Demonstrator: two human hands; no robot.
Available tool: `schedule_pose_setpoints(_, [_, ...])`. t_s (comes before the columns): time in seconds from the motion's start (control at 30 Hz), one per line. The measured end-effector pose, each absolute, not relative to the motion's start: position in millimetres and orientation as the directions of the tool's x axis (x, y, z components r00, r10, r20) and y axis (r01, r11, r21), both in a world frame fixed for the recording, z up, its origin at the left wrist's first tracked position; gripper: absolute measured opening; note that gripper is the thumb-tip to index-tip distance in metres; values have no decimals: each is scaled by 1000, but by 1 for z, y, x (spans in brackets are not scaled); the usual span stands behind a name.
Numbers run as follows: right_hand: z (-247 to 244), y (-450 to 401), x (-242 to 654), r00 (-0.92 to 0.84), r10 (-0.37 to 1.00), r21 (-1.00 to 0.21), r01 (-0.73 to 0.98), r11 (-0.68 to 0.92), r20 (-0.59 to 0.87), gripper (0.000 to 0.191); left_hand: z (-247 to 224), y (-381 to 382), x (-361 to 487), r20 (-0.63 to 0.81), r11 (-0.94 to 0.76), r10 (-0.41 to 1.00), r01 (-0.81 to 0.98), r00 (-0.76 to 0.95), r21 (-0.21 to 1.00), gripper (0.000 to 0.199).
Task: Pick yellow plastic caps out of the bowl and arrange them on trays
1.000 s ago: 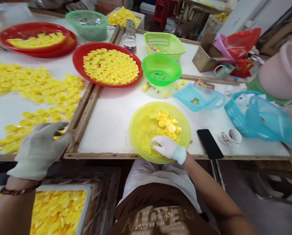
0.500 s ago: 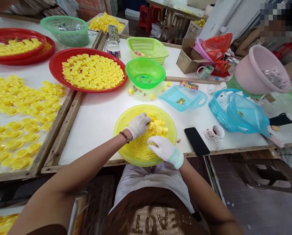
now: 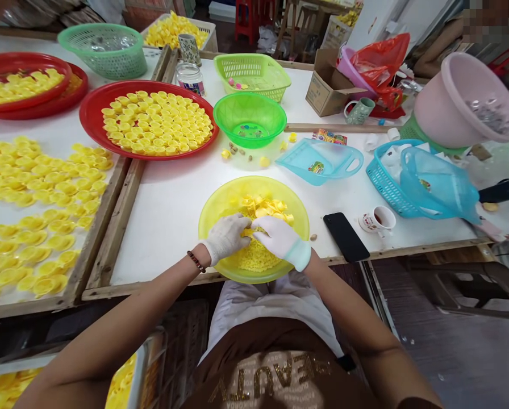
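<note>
A translucent yellow basin (image 3: 254, 275) at the table's front edge holds many small yellow pellets (image 3: 261, 255), with larger yellow plastic cup-like pieces (image 3: 275, 208) heaped at its far side. Both my gloved hands are over it. My left hand (image 3: 229, 237) is closed on one yellow plastic piece (image 3: 248, 232), seen between the two hands. Close beside it, my right hand (image 3: 278, 236) has its fingers pinched together at that piece; its fingertips partly hide whatever they grip.
Red trays (image 3: 84, 122) of yellow cups stand back left, with loose cups (image 3: 33, 221) on the left table. Behind the basin is a green bowl (image 3: 250, 139). To the right lie a blue scoop (image 3: 299, 162), phone (image 3: 346, 236), teacup (image 3: 378, 220) and blue basket (image 3: 386, 184).
My left hand has drawn back from the heap of larger pieces towards me and now has a yellow piece. My right hand has moved slightly forward to meet it.
</note>
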State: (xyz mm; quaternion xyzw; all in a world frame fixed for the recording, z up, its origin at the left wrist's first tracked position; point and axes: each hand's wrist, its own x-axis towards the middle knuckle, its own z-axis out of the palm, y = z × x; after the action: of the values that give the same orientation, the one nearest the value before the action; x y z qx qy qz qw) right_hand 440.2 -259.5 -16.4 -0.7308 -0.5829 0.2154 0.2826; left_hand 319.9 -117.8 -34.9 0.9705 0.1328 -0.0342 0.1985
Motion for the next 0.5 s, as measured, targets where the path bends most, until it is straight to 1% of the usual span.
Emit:
schedule_pose_setpoints(0.1, [-20, -248, 436, 211, 977, -652, 746, -136, 37, 17, -34, -118, 318, -77, -859, 290, 295, 954, 418, 17])
schedule_pose_setpoints(0.23, [-21, -256, 438, 284, 955, -690, 709, -145, 91, 22, -32, -118, 315, -60, -787, 347, 325, 936, 524, 28])
schedule_pose_setpoints(0.3, [-21, -268, 442, 336, 937, -712, 681, -169, 99, 21, -32, -117, 312, -29, -747, 345, 294, 938, 597, 29])
schedule_pose_setpoints(0.43, [-18, -291, 445, 396, 915, -744, 635, -208, 81, 19, -29, -120, 304, 90, -657, 342, 170, 935, 734, 31])
schedule_pose_setpoints(0.5, [-14, -295, 442, 404, 910, -754, 626, -197, 97, 18, -28, -123, 298, 103, -615, 344, 141, 933, 776, 32])
